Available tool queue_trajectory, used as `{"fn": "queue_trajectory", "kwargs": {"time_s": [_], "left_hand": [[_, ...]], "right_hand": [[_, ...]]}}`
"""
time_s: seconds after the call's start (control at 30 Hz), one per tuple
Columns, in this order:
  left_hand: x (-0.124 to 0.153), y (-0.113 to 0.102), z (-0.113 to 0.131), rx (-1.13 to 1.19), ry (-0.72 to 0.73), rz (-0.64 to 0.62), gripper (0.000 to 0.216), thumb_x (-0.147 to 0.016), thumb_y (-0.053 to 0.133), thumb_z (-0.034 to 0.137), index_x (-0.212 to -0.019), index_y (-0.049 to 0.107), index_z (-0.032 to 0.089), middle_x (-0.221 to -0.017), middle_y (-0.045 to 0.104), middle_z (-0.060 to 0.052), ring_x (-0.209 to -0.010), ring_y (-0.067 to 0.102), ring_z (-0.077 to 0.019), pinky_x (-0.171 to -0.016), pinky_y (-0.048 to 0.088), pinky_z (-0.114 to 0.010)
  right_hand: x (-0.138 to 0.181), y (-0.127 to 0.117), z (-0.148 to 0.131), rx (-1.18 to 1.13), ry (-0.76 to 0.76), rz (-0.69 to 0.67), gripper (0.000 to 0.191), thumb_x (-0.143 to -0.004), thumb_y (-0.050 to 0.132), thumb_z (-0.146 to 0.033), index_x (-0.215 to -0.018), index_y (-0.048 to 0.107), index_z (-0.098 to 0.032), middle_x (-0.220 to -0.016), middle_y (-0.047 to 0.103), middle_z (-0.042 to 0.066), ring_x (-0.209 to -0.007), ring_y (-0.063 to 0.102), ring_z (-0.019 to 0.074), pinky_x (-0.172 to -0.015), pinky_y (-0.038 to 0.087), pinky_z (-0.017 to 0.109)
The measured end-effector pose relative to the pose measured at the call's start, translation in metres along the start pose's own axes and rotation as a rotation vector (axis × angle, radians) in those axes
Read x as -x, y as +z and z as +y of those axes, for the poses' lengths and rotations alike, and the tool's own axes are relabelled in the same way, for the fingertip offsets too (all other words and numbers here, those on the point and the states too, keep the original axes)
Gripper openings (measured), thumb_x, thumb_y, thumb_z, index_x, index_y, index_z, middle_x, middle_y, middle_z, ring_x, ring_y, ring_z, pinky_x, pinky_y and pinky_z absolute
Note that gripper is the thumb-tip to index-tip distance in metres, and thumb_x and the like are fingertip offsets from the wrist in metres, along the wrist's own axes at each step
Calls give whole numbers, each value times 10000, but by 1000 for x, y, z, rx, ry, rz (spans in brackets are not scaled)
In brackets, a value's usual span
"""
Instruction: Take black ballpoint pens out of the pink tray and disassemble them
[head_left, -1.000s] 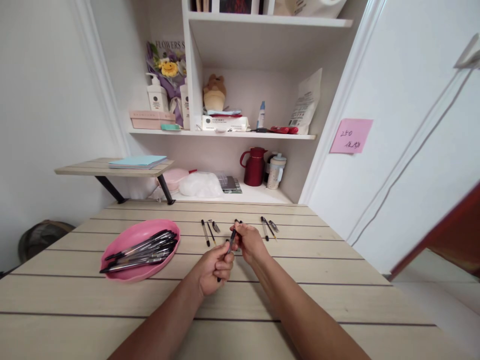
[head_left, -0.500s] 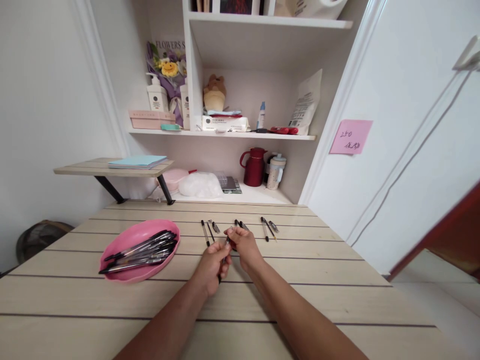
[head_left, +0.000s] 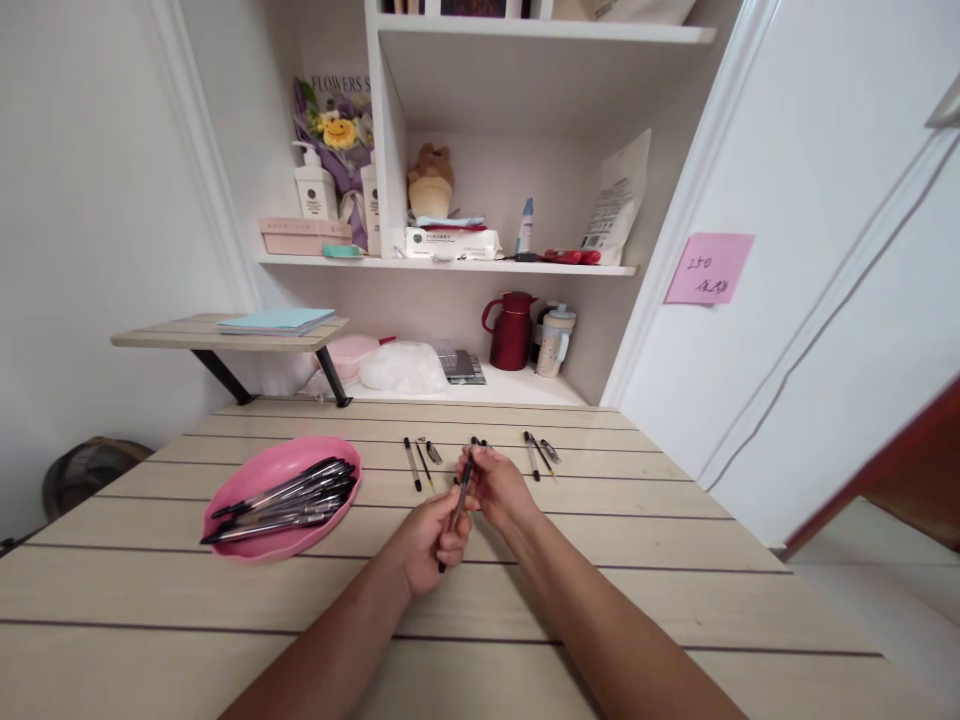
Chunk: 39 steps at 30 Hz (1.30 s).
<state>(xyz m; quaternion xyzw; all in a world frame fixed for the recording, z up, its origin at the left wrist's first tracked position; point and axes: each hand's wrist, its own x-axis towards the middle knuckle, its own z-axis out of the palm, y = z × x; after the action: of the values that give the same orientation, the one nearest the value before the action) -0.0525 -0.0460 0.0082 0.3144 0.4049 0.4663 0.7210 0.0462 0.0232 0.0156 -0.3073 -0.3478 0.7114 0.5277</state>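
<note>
The table (head_left: 675,590) fills the lower view. Its far edge meets the shelf unit (head_left: 525,265), its right edge slants down beside the white wall (head_left: 787,380), and its left edge drops off toward the floor. The widest bare room lies on the near boards under the forearms and to the right of the hands. The left side is partly taken by the pink tray (head_left: 279,456), which holds a heap of dark pens (head_left: 289,497) lying roughly crosswise.

The left hand (head_left: 429,542) and right hand (head_left: 500,488) meet above mid-table, well clear of every edge. They hold one pen (head_left: 460,497) between them. The left fingers are curled round its lower half, and the right fingertips pinch its upper end. The pen's long axis runs steeply away from the person, near end low by the left palm, far end aimed at the shelf and leaning slightly right.

Just beyond the hands, loose pen pieces (head_left: 411,464) lie in a short row, with more (head_left: 537,455) to the right.
</note>
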Motion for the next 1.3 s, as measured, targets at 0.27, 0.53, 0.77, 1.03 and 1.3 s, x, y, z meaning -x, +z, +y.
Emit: {"fn": "queue_trajectory", "kwargs": {"time_s": [0.27, 0.53, 0.77, 1.03, 1.3], "left_hand": [[-1, 0, 0, -90, -58, -22, 326, -732, 538, 428, -907, 549, 153, -484, 473, 56, -291, 244, -3, -338, 99, -154], [5, -3, 2, -330, -33, 78, 333, -661, 594, 416, -851, 565, 143, -538, 539, 25, -334, 379, -34, -340, 211, -158], [-17, -14, 2, -554, 266, 457, 122, -589, 656, 251, -610, 594, 149, -427, 482, 42, -372, 413, -68, -392, 260, -187], [-25, -16, -6, -732, 400, 486, 86, -590, 640, 254, -596, 606, 175, -491, 552, 16, -435, 454, -102, -441, 260, -205], [-18, 9, -15, -914, 510, 413, 81, -643, 602, 279, -654, 601, 199, -461, 497, 30, -455, 405, -117, -478, 247, -214]], "right_hand": [[-24, -21, -18, 6, -121, 121, 151, -702, 614, -296, -658, 522, -184, -618, 582, 15, -553, 561, 117, -504, 463, 233], [-58, -59, -78, 399, -356, 499, 181, -772, 470, -350, -670, 453, -202, -541, 528, -12, -460, 476, 99, -460, 372, 234], [-39, -67, -41, 834, -300, 397, 187, -483, 717, -187, -457, 532, -172, -416, 510, -10, -475, 481, 129, -488, 274, 247], [-18, -45, -24, 1288, -365, 207, 231, -705, 556, -265, -488, 555, -184, -530, 594, 38, -539, 509, 133, -495, 265, 241], [8, -30, 2, 738, -5, 34, 298, -621, 634, -374, -469, 456, -190, -307, 405, -52, -286, 321, 68, -338, 197, 208]]}}
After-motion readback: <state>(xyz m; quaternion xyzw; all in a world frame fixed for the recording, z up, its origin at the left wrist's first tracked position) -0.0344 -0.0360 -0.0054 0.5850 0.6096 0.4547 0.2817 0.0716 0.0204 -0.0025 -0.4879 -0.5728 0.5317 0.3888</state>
